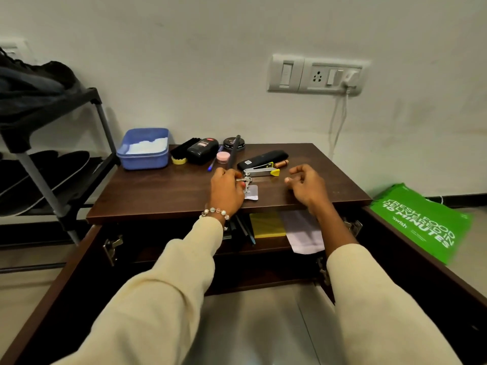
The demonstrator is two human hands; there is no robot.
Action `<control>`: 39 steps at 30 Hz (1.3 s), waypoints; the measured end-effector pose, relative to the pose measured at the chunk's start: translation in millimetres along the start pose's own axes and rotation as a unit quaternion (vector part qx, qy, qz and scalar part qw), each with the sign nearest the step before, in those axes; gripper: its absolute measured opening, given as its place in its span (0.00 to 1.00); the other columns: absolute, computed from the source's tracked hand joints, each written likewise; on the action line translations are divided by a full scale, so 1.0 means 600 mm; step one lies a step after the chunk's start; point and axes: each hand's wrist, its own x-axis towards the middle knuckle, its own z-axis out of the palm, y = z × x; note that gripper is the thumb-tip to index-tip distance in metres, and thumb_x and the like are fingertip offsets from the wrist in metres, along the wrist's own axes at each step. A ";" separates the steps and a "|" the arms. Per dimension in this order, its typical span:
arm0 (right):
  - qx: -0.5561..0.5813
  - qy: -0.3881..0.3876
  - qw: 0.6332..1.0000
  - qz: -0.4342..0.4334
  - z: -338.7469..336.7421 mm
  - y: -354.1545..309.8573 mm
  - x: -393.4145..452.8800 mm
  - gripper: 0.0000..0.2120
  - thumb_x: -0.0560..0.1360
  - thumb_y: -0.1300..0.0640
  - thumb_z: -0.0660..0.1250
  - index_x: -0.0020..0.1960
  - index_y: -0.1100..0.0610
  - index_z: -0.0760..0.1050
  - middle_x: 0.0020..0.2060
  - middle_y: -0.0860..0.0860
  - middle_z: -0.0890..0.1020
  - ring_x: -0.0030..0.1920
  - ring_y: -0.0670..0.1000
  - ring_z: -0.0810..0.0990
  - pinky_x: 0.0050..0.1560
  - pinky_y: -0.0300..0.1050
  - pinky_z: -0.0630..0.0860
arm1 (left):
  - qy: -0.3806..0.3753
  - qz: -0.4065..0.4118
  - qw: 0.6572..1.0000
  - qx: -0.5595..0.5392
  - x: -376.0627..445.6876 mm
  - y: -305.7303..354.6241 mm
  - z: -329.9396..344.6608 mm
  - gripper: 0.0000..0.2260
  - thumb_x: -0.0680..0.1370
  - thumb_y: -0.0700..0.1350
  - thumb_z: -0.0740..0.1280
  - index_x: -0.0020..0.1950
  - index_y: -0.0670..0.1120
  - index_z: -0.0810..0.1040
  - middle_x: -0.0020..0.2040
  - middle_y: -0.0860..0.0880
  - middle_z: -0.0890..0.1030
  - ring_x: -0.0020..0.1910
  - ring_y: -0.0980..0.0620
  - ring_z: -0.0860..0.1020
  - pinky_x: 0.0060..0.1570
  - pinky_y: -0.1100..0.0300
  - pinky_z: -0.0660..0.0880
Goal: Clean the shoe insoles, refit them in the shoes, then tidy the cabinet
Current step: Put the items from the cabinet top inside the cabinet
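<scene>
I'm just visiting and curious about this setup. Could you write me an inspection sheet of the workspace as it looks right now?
Surface: dark wooden cabinet top, both doors open below.
Job's things: black insoles on the shoe rack at left; shoe brush, black polish bottle and polish tin at the back of the cabinet top.
Clutter: blue tub, pink jar, blue pen, black case, stapler; yellow pad and papers on the inner shelf.
Hands: left hand holds keys and a dark rod; right hand loosely curled, holding nothing.
Cables: white cable hanging from the wall socket.
Surroundings: white wall, green bag on the floor.
</scene>
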 end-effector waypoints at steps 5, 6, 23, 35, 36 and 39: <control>-0.241 -0.108 0.948 -0.178 0.039 -0.014 -0.003 0.20 0.77 0.53 0.64 0.65 0.37 0.67 0.56 0.49 0.75 0.58 0.52 0.73 0.58 0.57 0.72 | -0.051 0.051 0.997 0.007 -0.004 -0.009 -0.014 0.09 0.74 0.46 0.72 0.53 0.44 0.82 0.54 0.46 0.76 0.52 0.50 0.76 0.55 0.61 0.71; -0.277 -0.128 0.933 -0.191 0.046 -0.020 -0.002 0.23 0.78 0.53 0.61 0.69 0.34 0.62 0.60 0.50 0.73 0.62 0.53 0.70 0.60 0.59 0.71 | -0.061 0.061 0.996 0.018 -0.005 -0.013 -0.017 0.10 0.73 0.47 0.73 0.52 0.45 0.83 0.53 0.47 0.76 0.52 0.50 0.75 0.55 0.59 0.72; -0.125 -0.055 0.975 -0.175 0.058 -0.017 -0.002 0.07 0.76 0.54 0.67 0.52 0.55 0.79 0.53 0.52 0.70 0.51 0.48 0.70 0.50 0.43 0.71 | -0.021 0.196 0.973 0.121 -0.043 -0.024 -0.019 0.15 0.77 0.51 0.67 0.52 0.40 0.83 0.51 0.43 0.82 0.51 0.43 0.77 0.52 0.53 0.73; 0.525 -0.238 0.814 0.071 0.054 -0.001 -0.174 0.07 0.73 0.59 0.63 0.48 0.62 0.74 0.34 0.53 0.81 0.27 0.44 0.75 0.25 0.31 0.69 | 0.171 0.162 0.971 -0.029 -0.189 -0.088 -0.044 0.09 0.81 0.40 0.58 0.47 0.37 0.75 0.43 0.46 0.73 0.42 0.54 0.69 0.44 0.67 0.65; 0.500 -0.265 0.820 0.087 0.069 0.001 -0.183 0.07 0.73 0.61 0.63 0.48 0.63 0.75 0.34 0.53 0.81 0.27 0.44 0.75 0.24 0.31 0.69 | 0.151 0.163 0.975 -0.011 -0.200 -0.101 -0.042 0.10 0.81 0.41 0.57 0.48 0.38 0.75 0.43 0.46 0.73 0.42 0.53 0.70 0.44 0.66 0.67; 0.423 -0.328 0.832 0.146 0.114 0.009 -0.196 0.08 0.76 0.66 0.62 0.53 0.68 0.75 0.36 0.57 0.82 0.30 0.47 0.79 0.29 0.33 0.75 | 0.095 0.109 0.989 0.040 -0.209 -0.141 -0.048 0.08 0.81 0.42 0.59 0.49 0.39 0.75 0.44 0.45 0.75 0.38 0.50 0.74 0.38 0.58 0.72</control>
